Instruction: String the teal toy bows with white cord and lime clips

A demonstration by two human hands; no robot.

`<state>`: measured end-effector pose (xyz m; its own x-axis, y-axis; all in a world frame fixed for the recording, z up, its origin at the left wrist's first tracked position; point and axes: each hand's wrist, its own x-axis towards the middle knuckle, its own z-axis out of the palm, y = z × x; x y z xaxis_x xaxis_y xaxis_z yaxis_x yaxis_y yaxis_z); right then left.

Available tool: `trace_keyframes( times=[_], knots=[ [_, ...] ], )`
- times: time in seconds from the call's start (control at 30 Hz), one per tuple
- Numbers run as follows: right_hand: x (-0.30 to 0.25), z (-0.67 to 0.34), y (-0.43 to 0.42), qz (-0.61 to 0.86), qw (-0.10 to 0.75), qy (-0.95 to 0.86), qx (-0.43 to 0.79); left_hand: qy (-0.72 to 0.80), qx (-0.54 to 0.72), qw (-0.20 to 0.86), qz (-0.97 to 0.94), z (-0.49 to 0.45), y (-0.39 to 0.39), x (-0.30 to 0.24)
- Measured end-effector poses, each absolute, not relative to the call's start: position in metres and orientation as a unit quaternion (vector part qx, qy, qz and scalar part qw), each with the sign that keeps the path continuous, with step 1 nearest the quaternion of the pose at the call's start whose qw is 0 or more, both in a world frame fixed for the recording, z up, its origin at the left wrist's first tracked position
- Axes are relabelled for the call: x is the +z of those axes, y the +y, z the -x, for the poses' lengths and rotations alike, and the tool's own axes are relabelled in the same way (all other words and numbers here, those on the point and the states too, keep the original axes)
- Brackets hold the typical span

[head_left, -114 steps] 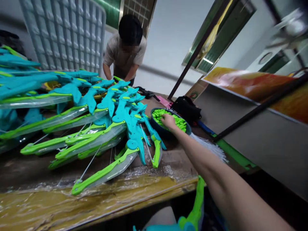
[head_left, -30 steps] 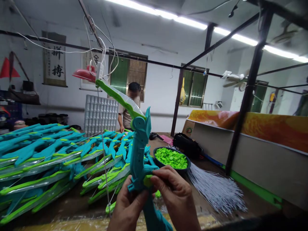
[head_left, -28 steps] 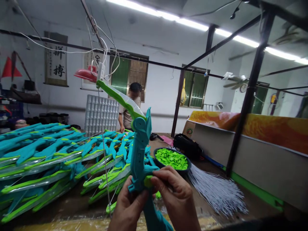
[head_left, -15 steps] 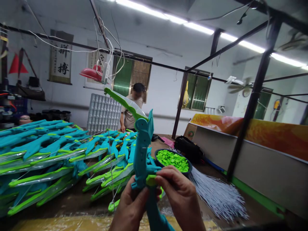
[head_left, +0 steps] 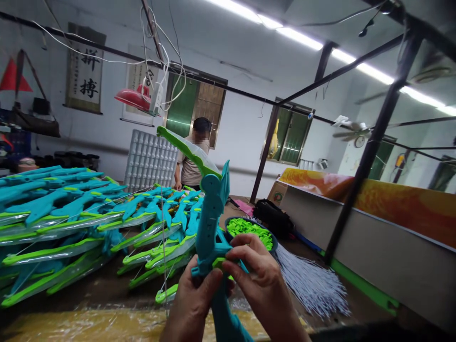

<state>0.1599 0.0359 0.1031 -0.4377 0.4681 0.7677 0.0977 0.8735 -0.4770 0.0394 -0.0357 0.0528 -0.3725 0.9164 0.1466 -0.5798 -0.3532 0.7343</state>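
Observation:
I hold a teal and green toy bow (head_left: 211, 218) upright in front of me. My left hand (head_left: 194, 306) is wrapped round its teal grip from the left. My right hand (head_left: 261, 280) pinches a small green piece (head_left: 218, 262) against the grip with thumb and fingers. The bow's green limb (head_left: 185, 148) reaches up to the left, and its string hangs down. Behind my hands stands a dark bowl of green pieces (head_left: 249, 229).
A large heap of finished toy bows (head_left: 78, 223) covers the table's left side. A bundle of white strings (head_left: 309, 285) lies right of the bowl, near a black bag (head_left: 272, 217). A person (head_left: 194, 159) stands at the table's far end. A long counter (head_left: 374, 237) runs along the right.
My right hand left the bowl of green pieces and came to the raised bow. Over the last second both hands stay on the grip; the view has shifted slightly.

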Motion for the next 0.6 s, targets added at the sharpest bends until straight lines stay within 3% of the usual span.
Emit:
trace_keyframes(
  times=[0.23,0.47,0.6],
  knots=[
    [0.125,-0.173,0.043,0.125,0.333,-0.908,0.222,0.361,0.769,0.417,-0.323,-0.035,-0.043,0.045],
    [0.121,-0.173,0.027,0.090,0.342,-0.930,0.100,0.417,0.794,0.313,-0.313,-0.039,-0.048,0.040],
    [0.115,-0.164,0.027,0.134,0.354,-0.923,0.072,0.425,0.800,0.319,-0.278,-0.044,-0.044,0.043]
  ],
)
